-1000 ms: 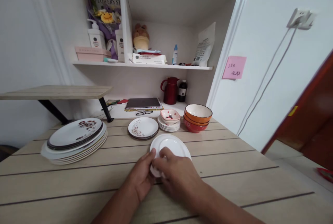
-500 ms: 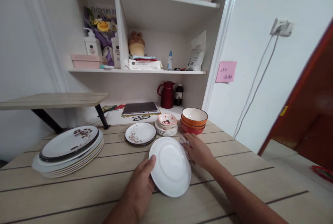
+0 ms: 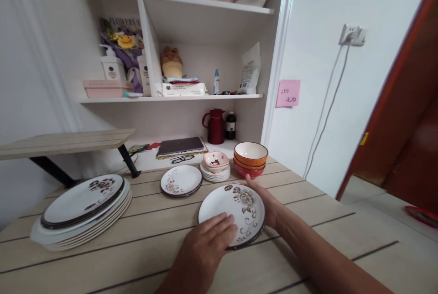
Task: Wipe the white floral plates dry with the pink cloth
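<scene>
A round white plate [image 3: 236,209] with a brown flower pattern and dark rim is tilted toward me above the table. My left hand [image 3: 205,244] grips its near left edge, fingers lying over the patterned face, thumb hidden. Behind the right edge, my right hand [image 3: 265,200] holds the rim; most of its fingers are hidden, and no cloth shows. Just beyond are matching small plates [image 3: 181,180], a stack of small white dishes [image 3: 216,177] topped by a pink-rimmed dish [image 3: 216,161], and stacked orange and red bowls [image 3: 250,162].
At the left, a stack of large plates [image 3: 82,200] stands near a raised wooden shelf [image 3: 68,141]. Farther back are glasses [image 3: 183,159], a laptop [image 3: 180,145], a red jug [image 3: 216,126] and a dark bottle [image 3: 231,125]. A wall borders the table's right side.
The plate has turned over, from its plain white underside to its patterned face. My left fingers now lie on top. The crumpled cloth in my right hand is no longer visible. The view has shifted slightly.
</scene>
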`<state>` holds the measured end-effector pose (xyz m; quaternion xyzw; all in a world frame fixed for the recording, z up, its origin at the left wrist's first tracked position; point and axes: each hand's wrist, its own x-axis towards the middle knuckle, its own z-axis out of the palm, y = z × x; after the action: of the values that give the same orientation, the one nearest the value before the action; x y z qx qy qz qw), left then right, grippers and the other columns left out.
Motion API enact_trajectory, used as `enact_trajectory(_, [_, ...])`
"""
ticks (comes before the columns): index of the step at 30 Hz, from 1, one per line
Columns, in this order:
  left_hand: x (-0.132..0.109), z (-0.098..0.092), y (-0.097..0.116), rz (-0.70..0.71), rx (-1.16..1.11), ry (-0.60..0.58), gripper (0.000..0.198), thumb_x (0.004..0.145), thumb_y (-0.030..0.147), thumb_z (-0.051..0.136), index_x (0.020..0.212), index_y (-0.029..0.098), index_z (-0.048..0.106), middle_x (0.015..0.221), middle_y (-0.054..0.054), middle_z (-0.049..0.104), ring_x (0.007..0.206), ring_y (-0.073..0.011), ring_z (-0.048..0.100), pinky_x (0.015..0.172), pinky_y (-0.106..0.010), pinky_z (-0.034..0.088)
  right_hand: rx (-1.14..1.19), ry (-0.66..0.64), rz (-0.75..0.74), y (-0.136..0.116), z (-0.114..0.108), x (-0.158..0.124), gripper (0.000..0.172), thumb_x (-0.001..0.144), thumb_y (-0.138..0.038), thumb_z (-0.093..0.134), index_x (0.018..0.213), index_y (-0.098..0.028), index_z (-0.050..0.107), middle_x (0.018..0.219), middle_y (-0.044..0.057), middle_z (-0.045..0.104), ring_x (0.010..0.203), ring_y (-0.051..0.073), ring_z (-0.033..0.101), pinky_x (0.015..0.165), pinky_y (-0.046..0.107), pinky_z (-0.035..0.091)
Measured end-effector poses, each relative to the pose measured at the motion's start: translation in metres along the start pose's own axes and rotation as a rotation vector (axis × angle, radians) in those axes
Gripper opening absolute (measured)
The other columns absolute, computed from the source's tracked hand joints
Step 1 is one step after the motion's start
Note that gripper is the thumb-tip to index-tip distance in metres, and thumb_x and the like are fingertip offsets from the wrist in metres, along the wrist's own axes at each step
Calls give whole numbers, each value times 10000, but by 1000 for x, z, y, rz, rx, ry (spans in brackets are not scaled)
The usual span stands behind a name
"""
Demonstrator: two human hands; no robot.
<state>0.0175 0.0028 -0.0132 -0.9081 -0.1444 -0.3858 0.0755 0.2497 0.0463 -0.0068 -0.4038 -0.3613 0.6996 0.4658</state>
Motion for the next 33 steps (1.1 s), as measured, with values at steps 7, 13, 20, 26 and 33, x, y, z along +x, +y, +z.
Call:
enact_trajectory(7, [-2,-6,-7,-9,-64,-84,432,886,113,508,1285,267,561,1263,-37,651,1212,-182,566,1092,-422,403,-15,-232,13,-6,-2,-12,519,738,-296,728,1200,-142,550,1071,138,706,964,252,676,944,426,469])
enact_trajectory(13, [-4,-3,-17,-586,-153,293,681,675,155,755,1300,337,555,1526,-77,359,1413,-345,269,1172,-546,76,84,-193,-138,2,6,-4,615,698,-154,712,1270,-154,487,1039,125,718,881,246,702,842,418,535])
enact_trajectory(20, [13,-9,-6,-1318,-1316,628,658,822,543,550,1394,248,411,1349,-120,564,1251,-303,508,1040,-435,392,78,-170,-227,4,22,-9,623,688,-168,725,1258,-192,474,999,102,723,819,244,706,745,383,560])
enact_trajectory(26, [10,-11,-3,-1458,-1824,397,661,798,496,615,1362,173,491,1188,-153,681,1117,-307,620,983,-431,446,-4,-207,-204,19,31,-9,571,705,-174,722,1227,-228,497,974,50,700,839,221,683,750,368,543])
enact_trajectory(33, [-1,0,-8,-1528,-1691,460,708,755,276,708,1389,106,443,1100,-189,711,1019,-314,670,942,-441,475,-7,-100,-267,20,34,-4,482,777,-386,708,1194,-245,511,1123,69,670,974,232,652,873,400,507])
